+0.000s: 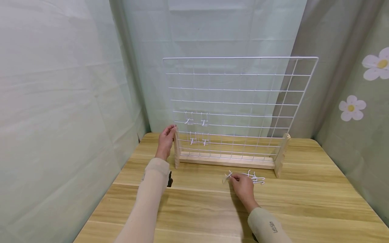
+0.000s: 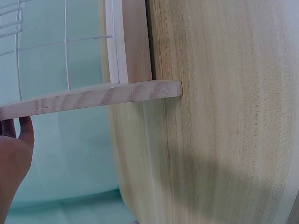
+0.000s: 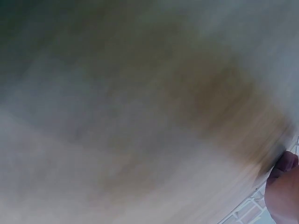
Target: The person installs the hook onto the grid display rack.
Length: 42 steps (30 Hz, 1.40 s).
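Loose hooks [image 1: 253, 177] on table [image 1: 304, 202] before upright grid [image 1: 237, 101]

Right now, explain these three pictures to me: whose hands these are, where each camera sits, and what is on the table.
There is no machine here: a person works with two bare hands. The wide picture comes from a camera on the head; the other two come from cameras on the wrists, and the right wrist one is blurred. On the wooden table stands a white wire grid in a wooden base, with a few small white hooks hung on it. The left hand grips the base's left post. The right hand touches a little pile of loose hooks lying on the table.
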### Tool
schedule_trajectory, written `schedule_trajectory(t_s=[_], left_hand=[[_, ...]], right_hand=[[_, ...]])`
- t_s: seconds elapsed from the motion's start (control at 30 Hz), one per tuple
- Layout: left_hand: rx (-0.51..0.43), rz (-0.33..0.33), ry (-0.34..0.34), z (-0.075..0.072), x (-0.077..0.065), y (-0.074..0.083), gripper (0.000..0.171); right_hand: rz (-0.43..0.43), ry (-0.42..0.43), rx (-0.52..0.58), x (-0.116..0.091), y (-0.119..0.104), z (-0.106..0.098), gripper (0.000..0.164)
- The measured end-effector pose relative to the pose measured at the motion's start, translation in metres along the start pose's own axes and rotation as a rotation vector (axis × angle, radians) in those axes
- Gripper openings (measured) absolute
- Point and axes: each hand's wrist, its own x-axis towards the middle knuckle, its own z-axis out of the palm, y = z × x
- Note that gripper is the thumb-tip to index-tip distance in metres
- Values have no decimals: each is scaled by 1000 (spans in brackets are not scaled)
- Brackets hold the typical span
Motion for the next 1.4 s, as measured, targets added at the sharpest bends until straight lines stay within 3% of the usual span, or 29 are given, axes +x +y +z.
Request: schedule_trajectory(t_s=[0.33,0.47,0.87,1.4], left_hand=[[-38,-21,-35,-1,-6,9,44],[-14,5,-16,-1,-2,2,43],[-2,23,2,0,0,0,43],[-16,35,4,2,-2,3,41]], right_hand=[[39,27,33,4,-3,0,11],[45,71,37,6,-7,-3,11],[108,136,8,16,-18,-17,18],[51,430,-23,43,-33,-52,18]])
